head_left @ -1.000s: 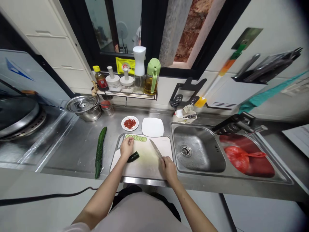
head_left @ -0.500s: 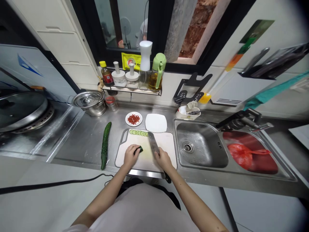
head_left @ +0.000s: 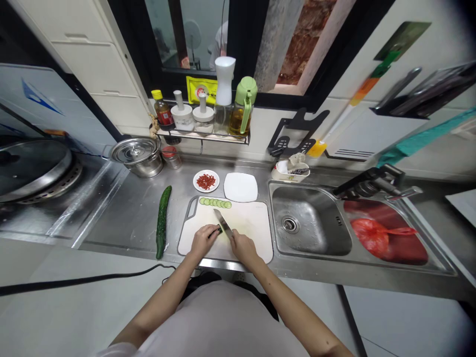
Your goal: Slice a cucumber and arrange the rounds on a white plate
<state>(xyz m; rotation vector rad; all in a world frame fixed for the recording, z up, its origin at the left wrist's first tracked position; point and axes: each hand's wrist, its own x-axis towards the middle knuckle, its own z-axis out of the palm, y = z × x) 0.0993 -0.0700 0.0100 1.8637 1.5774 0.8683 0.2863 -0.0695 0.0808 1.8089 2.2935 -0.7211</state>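
Observation:
On the white cutting board [head_left: 256, 223], my left hand [head_left: 204, 240] is closed around a short dark-green cucumber piece [head_left: 218, 230], mostly hidden by the fingers. My right hand [head_left: 243, 247] grips a kitchen knife [head_left: 223, 221], its blade slanting toward the far left, right beside the piece; whether the two touch I cannot tell. A row of several pale cucumber slices [head_left: 215, 203] lies along the board's far edge. Left of the board, a whole cucumber [head_left: 162, 223] rests on the steel counter [head_left: 122, 218].
Behind the board stand a small plate of red pieces [head_left: 206, 181] and a white square plate [head_left: 240, 187]. A sink [head_left: 316, 223] is at the right, with a red plastic bag [head_left: 372, 239] in its second basin. A lidded pot [head_left: 137, 154] and a spice rack [head_left: 204, 136] are farther back.
My right hand has brought the knife leftward, from the middle of the board to beside the cucumber piece. My left hand has stayed nearly in place.

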